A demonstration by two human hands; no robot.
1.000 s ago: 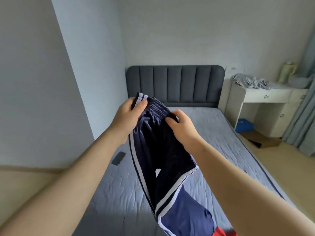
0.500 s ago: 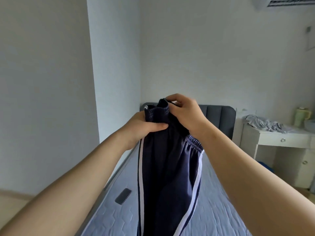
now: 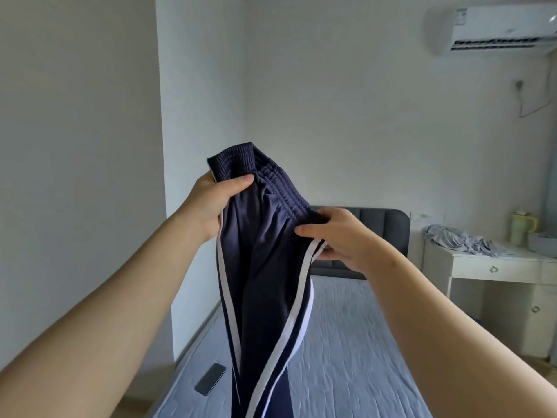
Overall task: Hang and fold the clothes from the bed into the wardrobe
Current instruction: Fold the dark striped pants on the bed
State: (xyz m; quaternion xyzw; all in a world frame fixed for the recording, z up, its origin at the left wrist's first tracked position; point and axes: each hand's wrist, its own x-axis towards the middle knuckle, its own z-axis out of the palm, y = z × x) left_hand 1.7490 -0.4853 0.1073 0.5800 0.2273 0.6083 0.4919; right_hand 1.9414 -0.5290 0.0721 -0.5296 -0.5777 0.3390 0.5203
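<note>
- Up close, two bare forearms reach forward from the bottom corners.
- Left hand [image 3: 212, 203] pinches the left side of a pair of navy track trousers [image 3: 265, 267] just under the elastic waistband [image 3: 271, 176], with the thumb across the front of the cloth.
- Right hand [image 3: 340, 239] pinches the waistband's right end, lower down, with the thumb in front and the fingers behind.
- Held up in the air above the bed [image 3: 346, 342], the trousers hang down out of view, with a white stripe along each side.
- A dark phone [image 3: 210, 383] lies flat near the left edge of the grey-blue bed.
- Behind the right hand stands a dark padded headboard [image 3: 388, 230].
- Further right, a white desk [image 3: 494, 268] carries crumpled grey cloth [image 3: 461, 241] and a pale green jug [image 3: 520, 227].
- High on the far wall hangs a white air conditioner [image 3: 494, 28].
</note>
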